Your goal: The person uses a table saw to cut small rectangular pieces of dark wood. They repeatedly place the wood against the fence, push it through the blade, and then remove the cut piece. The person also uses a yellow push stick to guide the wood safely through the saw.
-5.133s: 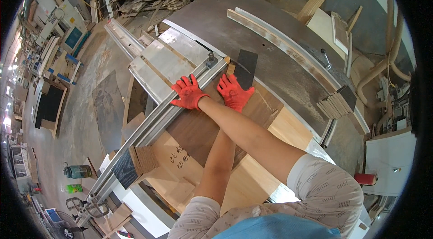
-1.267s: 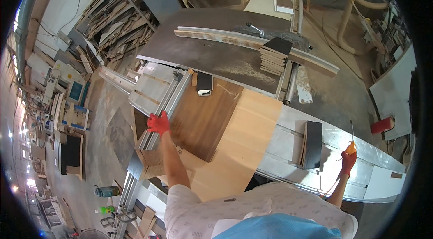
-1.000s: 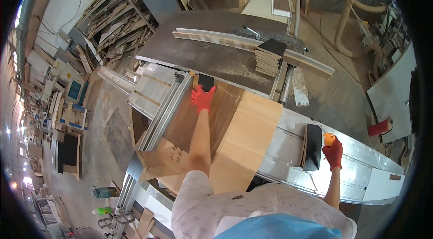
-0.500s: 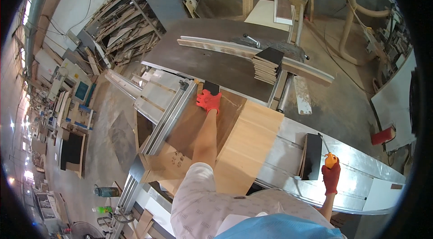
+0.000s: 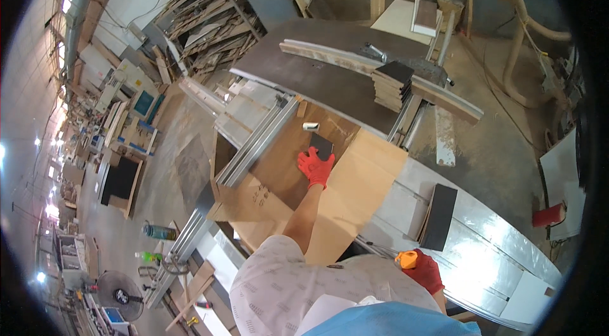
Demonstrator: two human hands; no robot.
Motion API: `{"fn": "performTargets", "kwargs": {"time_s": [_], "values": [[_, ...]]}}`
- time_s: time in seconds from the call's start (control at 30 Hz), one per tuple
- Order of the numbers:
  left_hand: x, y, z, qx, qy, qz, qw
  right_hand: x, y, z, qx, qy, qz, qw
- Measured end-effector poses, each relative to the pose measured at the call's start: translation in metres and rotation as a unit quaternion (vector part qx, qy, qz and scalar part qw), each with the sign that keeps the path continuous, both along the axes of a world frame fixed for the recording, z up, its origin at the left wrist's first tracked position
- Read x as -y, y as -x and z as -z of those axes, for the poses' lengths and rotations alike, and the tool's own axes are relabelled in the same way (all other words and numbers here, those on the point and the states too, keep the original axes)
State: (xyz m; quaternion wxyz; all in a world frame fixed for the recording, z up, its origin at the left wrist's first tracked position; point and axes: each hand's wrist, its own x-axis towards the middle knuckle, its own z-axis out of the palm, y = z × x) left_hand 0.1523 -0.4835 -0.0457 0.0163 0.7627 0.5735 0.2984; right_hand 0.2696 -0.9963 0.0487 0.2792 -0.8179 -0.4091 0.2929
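My left grip (image 5: 315, 167) clamps a black rectangular board (image 5: 322, 144) over a wood-grained panel (image 5: 277, 170); my right grip (image 5: 426, 271) clenches an orange-handled tool (image 5: 406, 259).

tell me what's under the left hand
A small dark piece shows beyond the fingers of the left hand, with the brown board around it. Whatever the palm covers cannot be seen.

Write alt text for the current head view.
A red-gloved left hand holds a small dark panel over a brown board, while the red-gloved right hand holds an orange tool. A stack of boards stands farther back.
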Motion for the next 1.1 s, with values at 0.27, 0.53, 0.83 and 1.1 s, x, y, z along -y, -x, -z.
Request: {"fn": "performTargets", "kwargs": {"time_s": [0.27, 0.53, 0.83, 1.1], "values": [[0.102, 0.110, -0.015, -0.026, 0.045, 0.094, 0.994, 0.013, -0.042, 0.001, 0.097, -0.023, 0.172, 0.980], [0.213, 0.172, -0.052, 0.020, 0.070, 0.097, 0.993, 0.035, -0.057, 0.051, -0.105, -0.269, 0.210, 0.934], [0.117, 0.363, -0.191, 0.016, -0.104, 0.143, 0.984, 0.160, -0.109, -0.060, 0.010, -0.571, 0.259, 0.779], [-0.047, 0.478, -0.244, 0.030, 0.077, 0.147, 0.986, 0.217, -0.054, -0.057, 0.069, -0.603, 0.299, 0.736]]}}
